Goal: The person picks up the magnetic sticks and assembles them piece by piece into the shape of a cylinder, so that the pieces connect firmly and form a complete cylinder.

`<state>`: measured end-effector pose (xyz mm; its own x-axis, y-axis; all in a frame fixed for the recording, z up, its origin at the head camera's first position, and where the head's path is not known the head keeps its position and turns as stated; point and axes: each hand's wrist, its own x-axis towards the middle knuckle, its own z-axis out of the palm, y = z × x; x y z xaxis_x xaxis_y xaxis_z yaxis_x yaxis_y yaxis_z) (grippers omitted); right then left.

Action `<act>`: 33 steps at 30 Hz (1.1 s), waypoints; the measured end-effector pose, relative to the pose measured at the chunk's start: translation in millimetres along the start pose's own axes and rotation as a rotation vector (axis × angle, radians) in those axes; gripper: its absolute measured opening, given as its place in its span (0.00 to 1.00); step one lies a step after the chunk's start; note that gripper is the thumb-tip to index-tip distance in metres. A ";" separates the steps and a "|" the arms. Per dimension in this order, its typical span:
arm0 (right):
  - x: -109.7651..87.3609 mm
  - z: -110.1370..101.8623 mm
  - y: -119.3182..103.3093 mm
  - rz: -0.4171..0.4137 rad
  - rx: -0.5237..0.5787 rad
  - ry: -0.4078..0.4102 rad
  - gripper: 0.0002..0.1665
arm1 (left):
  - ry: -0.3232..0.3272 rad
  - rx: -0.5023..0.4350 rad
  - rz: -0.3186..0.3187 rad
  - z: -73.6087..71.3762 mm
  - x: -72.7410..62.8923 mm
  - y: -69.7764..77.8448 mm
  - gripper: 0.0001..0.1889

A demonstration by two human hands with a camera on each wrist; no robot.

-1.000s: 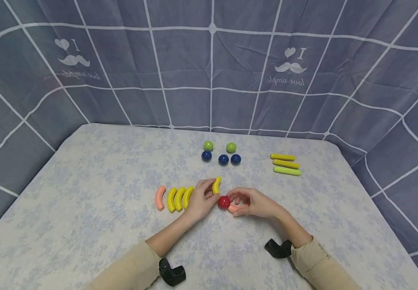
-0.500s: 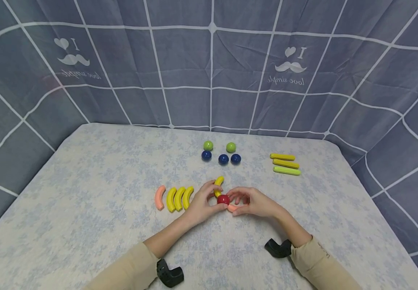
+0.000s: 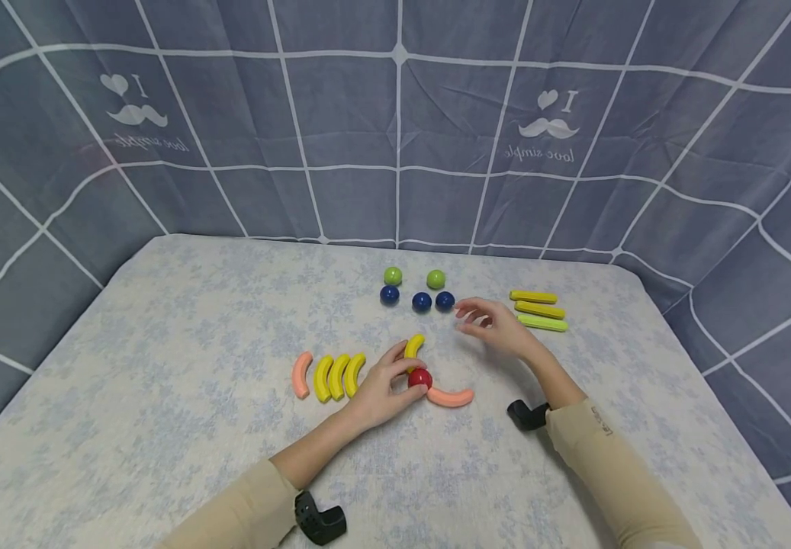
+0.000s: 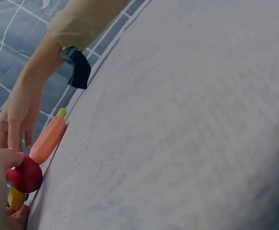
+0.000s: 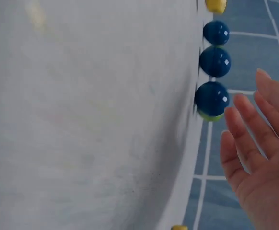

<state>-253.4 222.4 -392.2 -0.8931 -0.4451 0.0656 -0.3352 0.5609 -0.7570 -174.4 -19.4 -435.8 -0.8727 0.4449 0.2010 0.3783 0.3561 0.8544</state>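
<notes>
My left hand pinches a glossy red ball between thumb and fingers. Its fingers also lie against a yellow banana-shaped piece just behind the ball. Touching the ball's right side is a coral-coloured curved piece, lying on the cloth. In the left wrist view the thumb presses the red ball, and the coral piece meets it. My right hand holds nothing, its fingers loosely bent, close to the right-hand dark blue ball. The right wrist view shows that hand beside several blue balls.
Left of my left hand lie several yellow curved pieces and another coral piece. Two green balls stand behind the blue ones. At the right are two yellow sticks and a lime stick. A tiled-pattern curtain borders the table.
My right hand has let go of the coral piece and moved up and away toward the blue balls. My left hand has shifted right from the yellow piece and taken the red ball.
</notes>
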 end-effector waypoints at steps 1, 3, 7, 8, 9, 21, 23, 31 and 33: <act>4.8 -1.8 4.1 0.007 0.000 0.018 0.22 | -0.005 -0.006 0.000 0.0 0.0 0.2 0.15; 13.4 -4.3 10.6 0.012 0.000 0.040 0.23 | -0.015 -0.007 0.001 -0.2 -0.2 0.2 0.16; 27.6 -4.6 18.2 0.006 -0.004 0.056 0.24 | -0.043 0.030 0.017 -0.7 -1.0 -0.6 0.24; 30.6 -4.1 19.3 0.001 -0.010 0.055 0.25 | -0.048 0.044 0.016 -0.7 -1.2 -0.9 0.26; 33.3 -3.2 20.4 -0.005 -0.014 0.052 0.25 | -0.051 0.056 0.020 -0.7 -1.2 -1.1 0.27; 47.8 8.3 26.0 0.041 -0.008 0.047 0.23 | -0.046 0.097 0.059 2.1 -0.7 -3.5 0.30; 46.9 9.2 24.6 0.044 -0.005 0.053 0.22 | -0.056 0.110 0.061 2.1 -0.9 -4.1 0.29; 31.3 7.1 14.6 0.014 0.020 0.071 0.23 | -0.092 0.155 0.048 0.5 -4.0 -2.7 0.25; 23.9 6.3 13.5 0.014 0.020 0.057 0.24 | -0.091 0.158 0.046 0.1 -4.2 -2.5 0.24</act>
<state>-277.3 214.9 -405.0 -0.9134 -0.3967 0.0913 -0.3170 0.5525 -0.7709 -171.6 -22.1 -438.8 -0.8246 0.5334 0.1883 0.4674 0.4550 0.7580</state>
